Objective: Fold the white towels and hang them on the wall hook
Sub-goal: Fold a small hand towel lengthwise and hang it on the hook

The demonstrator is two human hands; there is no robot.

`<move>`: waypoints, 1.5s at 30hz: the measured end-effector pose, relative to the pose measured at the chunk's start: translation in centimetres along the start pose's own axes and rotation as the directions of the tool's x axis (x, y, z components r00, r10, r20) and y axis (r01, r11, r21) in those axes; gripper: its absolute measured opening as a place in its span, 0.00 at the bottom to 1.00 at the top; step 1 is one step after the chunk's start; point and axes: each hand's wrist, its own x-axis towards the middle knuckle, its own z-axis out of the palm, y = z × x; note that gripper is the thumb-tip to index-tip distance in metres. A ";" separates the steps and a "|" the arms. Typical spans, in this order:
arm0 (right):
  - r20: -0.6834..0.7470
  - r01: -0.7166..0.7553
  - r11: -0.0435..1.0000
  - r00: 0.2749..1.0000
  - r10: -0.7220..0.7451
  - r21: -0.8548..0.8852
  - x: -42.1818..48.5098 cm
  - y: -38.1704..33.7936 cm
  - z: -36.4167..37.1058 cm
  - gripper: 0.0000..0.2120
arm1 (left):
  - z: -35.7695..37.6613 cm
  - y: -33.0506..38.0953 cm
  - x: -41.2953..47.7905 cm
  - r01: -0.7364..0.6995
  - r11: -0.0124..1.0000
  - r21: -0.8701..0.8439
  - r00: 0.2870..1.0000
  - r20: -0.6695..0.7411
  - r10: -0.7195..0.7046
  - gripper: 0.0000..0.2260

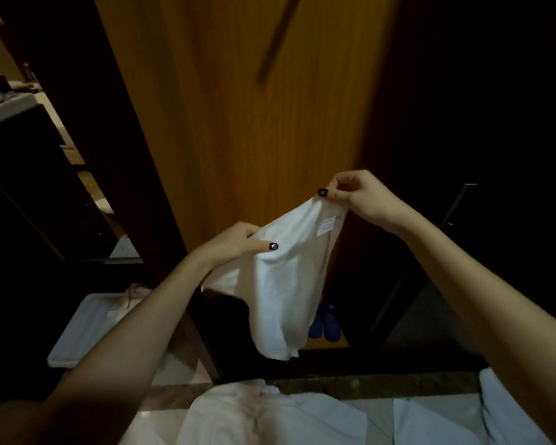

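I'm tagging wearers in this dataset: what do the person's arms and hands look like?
Both forearms are bare, with no sleeves in view. The left hand and right hand show no ring, watch or bracelet. Both thumbnails wear black polish with a small pale mark; other nails are hidden.

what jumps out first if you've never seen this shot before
The white towel held up mid-frame stands out against the dark room, its top edge pinched by the left hand lower down and the right hand higher up. Behind it rises an orange wooden door; more white cloth lies along the bottom edge.
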 end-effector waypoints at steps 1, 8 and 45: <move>-0.047 -0.003 1.000 0.999 0.004 0.006 -0.1 0.4 -0.4 0.09 | 0.5 -0.5 -0.1 0.009 1.000 -0.015 1.000 0.017 -0.008 0.01; -0.300 -0.134 0.982 0.950 0.089 -0.132 -0.6 5.5 -1.9 0.10 | 0.5 -3.5 0.7 0.090 0.986 0.137 0.996 0.009 -0.092 0.08; -0.008 0.145 0.929 0.988 -0.157 -0.341 -0.2 1.9 2.6 0.03 | 2.1 3.0 5.0 -0.185 0.888 -0.421 0.983 -0.058 0.177 0.04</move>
